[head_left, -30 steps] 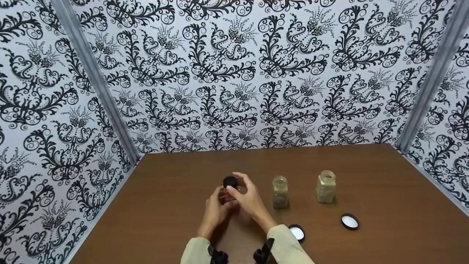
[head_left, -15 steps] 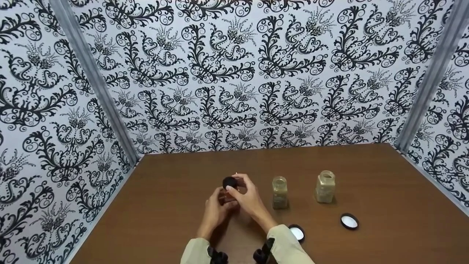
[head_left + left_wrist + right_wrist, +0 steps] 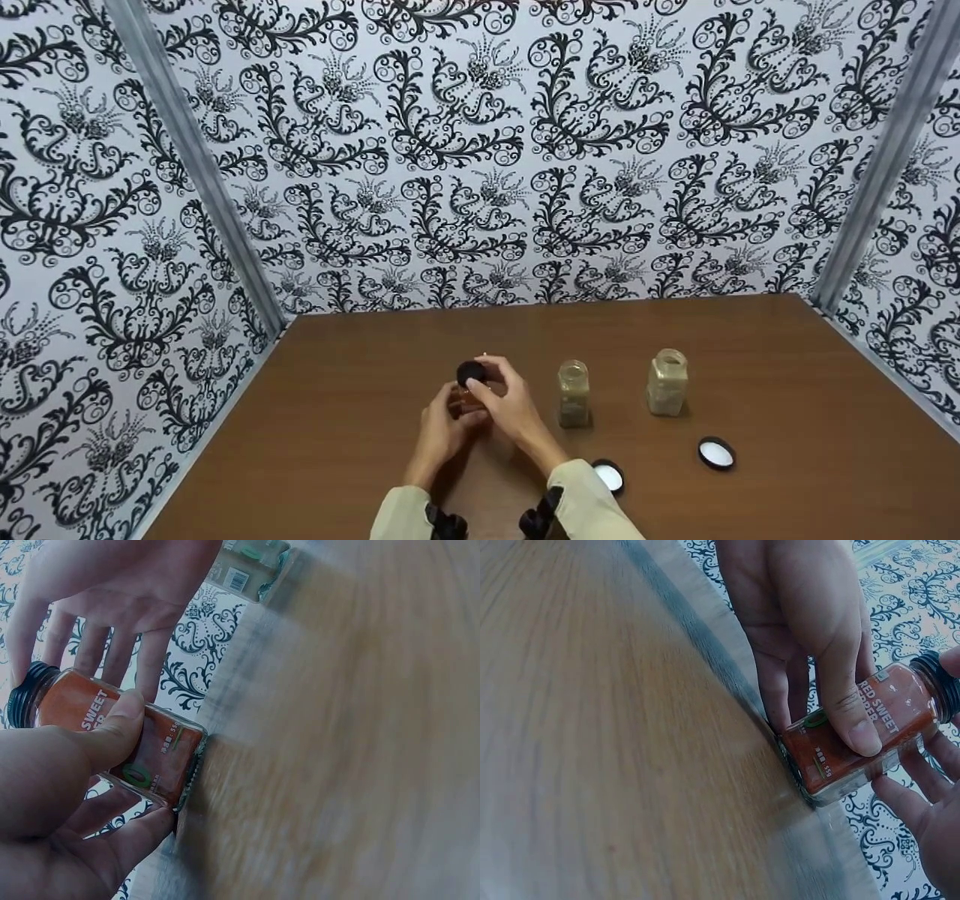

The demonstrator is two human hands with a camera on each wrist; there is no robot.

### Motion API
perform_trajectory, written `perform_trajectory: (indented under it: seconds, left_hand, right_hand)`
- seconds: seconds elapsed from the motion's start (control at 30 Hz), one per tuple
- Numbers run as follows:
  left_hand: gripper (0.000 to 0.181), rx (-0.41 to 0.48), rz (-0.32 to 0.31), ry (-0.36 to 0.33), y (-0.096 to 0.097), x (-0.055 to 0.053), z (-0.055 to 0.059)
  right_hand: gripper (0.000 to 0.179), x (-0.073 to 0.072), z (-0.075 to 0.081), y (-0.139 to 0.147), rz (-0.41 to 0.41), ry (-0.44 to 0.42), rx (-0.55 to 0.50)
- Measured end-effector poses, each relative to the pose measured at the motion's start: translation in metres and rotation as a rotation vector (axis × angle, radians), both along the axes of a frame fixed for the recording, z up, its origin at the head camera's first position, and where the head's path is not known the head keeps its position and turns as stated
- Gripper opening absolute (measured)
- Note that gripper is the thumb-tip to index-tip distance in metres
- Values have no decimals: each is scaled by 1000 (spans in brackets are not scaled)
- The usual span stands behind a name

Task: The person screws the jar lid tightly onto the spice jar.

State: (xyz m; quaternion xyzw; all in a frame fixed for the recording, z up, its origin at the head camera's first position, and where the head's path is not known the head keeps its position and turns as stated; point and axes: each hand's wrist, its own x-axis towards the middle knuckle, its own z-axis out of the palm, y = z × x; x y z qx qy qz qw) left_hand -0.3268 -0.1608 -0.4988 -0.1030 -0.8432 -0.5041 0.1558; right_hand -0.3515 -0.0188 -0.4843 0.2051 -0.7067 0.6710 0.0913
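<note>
A small square glass spice jar point(image 3: 900, 709) of red powder, labelled red sweet pepper, stands upright on the table. My left hand point(image 3: 441, 433) grips its body, the thumb lying across the label in the left wrist view. The black ribbed lid point(image 3: 470, 372) is on the jar's mouth. Around that lid my right hand point(image 3: 512, 409) has its thumb at the near side and its fingers at the far side, pinching it. In the head view the hands hide most of the jar.
To the right stand two lidless glass jars of beige powder, a nearer jar point(image 3: 574, 397) and a farther jar point(image 3: 667, 384). A black lid point(image 3: 608, 477) with white lining lies by the right sleeve, another lid point(image 3: 716, 454) farther right. Patterned panels point(image 3: 480, 187) border the wooden table point(image 3: 337, 420).
My right thumb and fingers have shifted slightly around the black lid. The left hand keeps its grip on the jar, and the other jars and lids stay in place.
</note>
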Motion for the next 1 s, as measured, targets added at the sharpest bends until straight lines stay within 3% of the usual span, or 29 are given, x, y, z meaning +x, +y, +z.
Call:
perform_trajectory:
  seconds: [0.33, 0.83, 1.0]
  left_hand:
    - [47, 16, -4, 5, 1, 1, 0]
    - [48, -5, -3, 18, 0, 0, -2]
    - [48, -6, -5, 28, 1, -2, -3]
  right_hand:
    - [44, 2, 1, 2, 16, 5, -2]
    - [37, -2, 0, 1, 26, 26, -24]
    - [45, -1, 1, 4, 8, 36, 28]
